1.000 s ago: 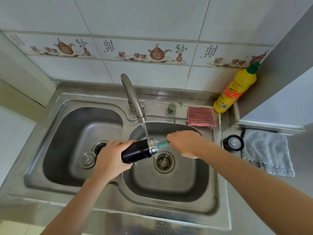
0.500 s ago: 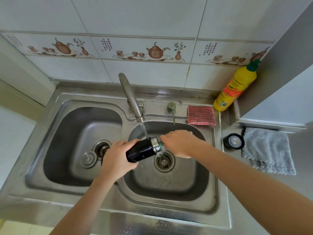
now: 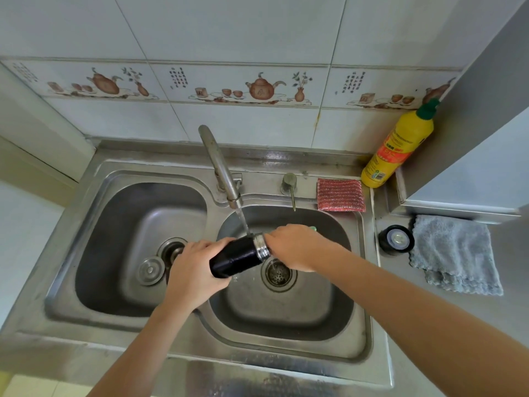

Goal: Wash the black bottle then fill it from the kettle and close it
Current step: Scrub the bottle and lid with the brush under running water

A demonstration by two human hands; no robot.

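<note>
The black bottle point(image 3: 235, 257) lies nearly sideways over the right sink basin point(image 3: 329, 325), its steel neck pointing right under the running tap point(image 3: 219, 164). My left hand point(image 3: 194, 270) grips the bottle's base end. My right hand point(image 3: 294, 246) is closed on a green-handled brush point(image 3: 314, 228), pressed against the bottle's mouth; only the handle's tip shows behind my fingers. Water runs from the spout onto the neck. The bottle's black lid point(image 3: 396, 239) sits on the counter to the right of the sink. No kettle is in view.
A red scouring pad point(image 3: 340, 194) and a yellow detergent bottle point(image 3: 396, 147) stand at the sink's back right. A grey cloth point(image 3: 455, 253) lies beside the lid. The left basin point(image 3: 114, 224) holds a loose drain plug point(image 3: 150, 270). A grey cabinet side rises at the right.
The brush has gone deeper into the bottle; its green handle, visible a second ago, is now almost hidden. My right hand has closed up against the bottle's mouth.
</note>
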